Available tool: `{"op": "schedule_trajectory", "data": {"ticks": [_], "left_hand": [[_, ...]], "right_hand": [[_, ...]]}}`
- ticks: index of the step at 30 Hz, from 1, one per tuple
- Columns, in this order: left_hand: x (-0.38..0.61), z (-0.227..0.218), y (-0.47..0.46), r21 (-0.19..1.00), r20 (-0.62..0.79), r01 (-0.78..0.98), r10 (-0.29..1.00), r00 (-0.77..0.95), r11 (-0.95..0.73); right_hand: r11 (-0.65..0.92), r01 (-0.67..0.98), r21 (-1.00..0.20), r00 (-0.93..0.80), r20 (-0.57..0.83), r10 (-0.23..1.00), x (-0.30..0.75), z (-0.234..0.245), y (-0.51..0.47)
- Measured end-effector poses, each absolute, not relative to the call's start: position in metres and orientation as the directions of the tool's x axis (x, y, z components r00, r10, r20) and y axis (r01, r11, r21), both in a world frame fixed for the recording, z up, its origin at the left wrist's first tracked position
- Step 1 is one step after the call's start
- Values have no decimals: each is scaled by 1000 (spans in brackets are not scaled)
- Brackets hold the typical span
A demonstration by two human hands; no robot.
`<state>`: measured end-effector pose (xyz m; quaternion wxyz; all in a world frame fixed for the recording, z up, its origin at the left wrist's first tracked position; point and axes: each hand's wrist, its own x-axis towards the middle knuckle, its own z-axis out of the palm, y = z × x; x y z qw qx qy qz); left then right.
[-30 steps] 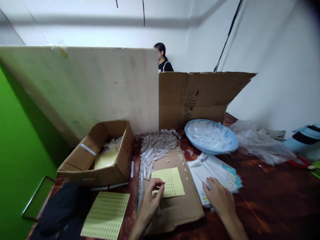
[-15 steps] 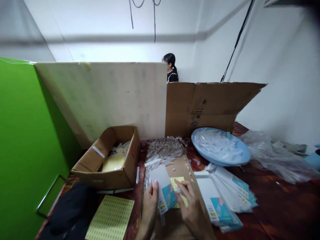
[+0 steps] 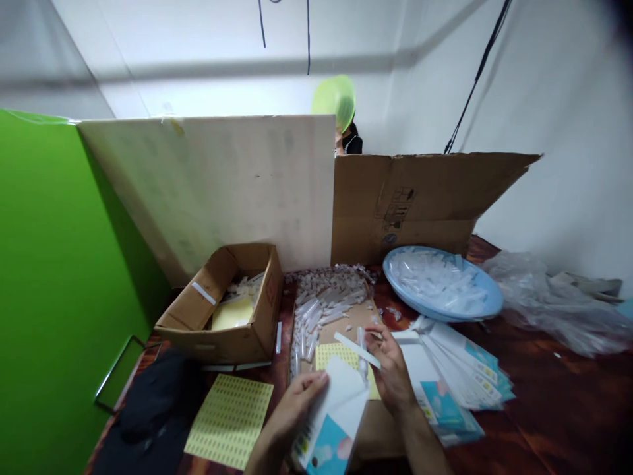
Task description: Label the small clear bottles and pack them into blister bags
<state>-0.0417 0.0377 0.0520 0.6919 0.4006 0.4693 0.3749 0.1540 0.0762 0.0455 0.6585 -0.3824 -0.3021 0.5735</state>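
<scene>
My left hand (image 3: 301, 396) is closed on a flat white and teal printed packet (image 3: 332, 412), thumb on top, tilted above a cardboard sheet (image 3: 378, 429). In my right hand (image 3: 390, 369), fingers and thumb pinch a narrow white strip (image 3: 357, 349). A small clear plastic piece (image 3: 362, 340) shows beside the strip, also at the fingers. Under the hands lies a yellow sheet of small stickers (image 3: 333, 355), partly covered by the packet. Just beyond is a heap of clear and whitish plastic pieces (image 3: 331, 293). More white and teal packets (image 3: 462, 369) are fanned out right of my right hand.
An open cardboard box (image 3: 267, 316) stands at left, with another sticker sheet (image 3: 230, 419) and dark cloth (image 3: 148, 402) in front. A blue basin (image 3: 494, 300) of plastic pieces and a clear bag (image 3: 539, 297) sit at right. Behind rise panels (image 3: 237, 185); beyond, a person holds a green basin (image 3: 336, 99).
The packet has come nearer and lower in my left hand. My right hand has moved up and now holds the white strip. A green basin has appeared before the person behind the panels.
</scene>
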Motion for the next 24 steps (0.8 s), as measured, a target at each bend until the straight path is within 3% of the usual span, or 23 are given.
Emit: {"op": "schedule_trajectory", "data": {"ticks": [3, 7, 15, 19, 24], "left_hand": [[-43, 51, 36, 909, -358, -139, 905, 229, 394], [-44, 51, 34, 920, -357, -97, 914, 191, 380], [-51, 47, 35, 911, -394, -72, 908, 142, 406], [-50, 48, 35, 903, -410, -80, 903, 124, 421], [-50, 45, 34, 912, -397, -71, 912, 104, 405]], "right_hand": [[7, -547, -837, 90, -50, 995, 155, 36, 72], [65, -561, -825, 146, -21, 989, 158, 34, 68], [183, -424, -887, 214, 98, 972, 164, 36, 67], [136, -298, -945, 63, 123, 990, 166, 30, 67], [108, -101, -989, -299, 134, 945, 170, 31, 64]]}}
